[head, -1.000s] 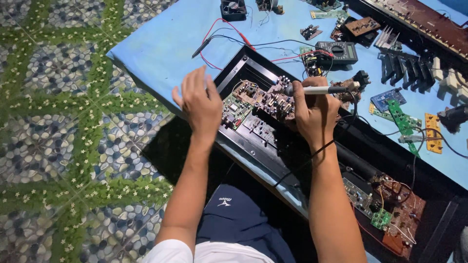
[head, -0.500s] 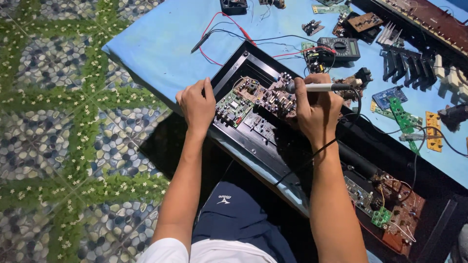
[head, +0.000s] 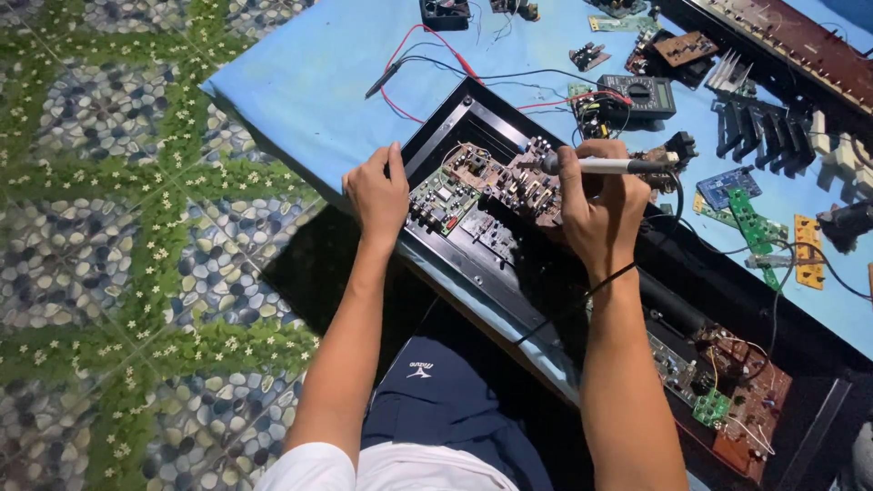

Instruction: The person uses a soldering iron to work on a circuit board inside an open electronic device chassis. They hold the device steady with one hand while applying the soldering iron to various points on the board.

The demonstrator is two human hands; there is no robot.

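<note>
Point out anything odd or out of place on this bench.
The black chassis juts past the table edge, over the person's lap. Loose boards, heatsinks and a meter lie scattered, with red and black leads trailing. Nothing looks spilled or visibly damaged.

You had bright, even light over your hands, with strong colours. A dark shadow lay under the blue table [head: 300, 82], just below your left hand [head: 377, 195]. The picture was sharp near both hands. Far past your right hand [head: 600, 214], the corner things looked a bit stretched.
</note>
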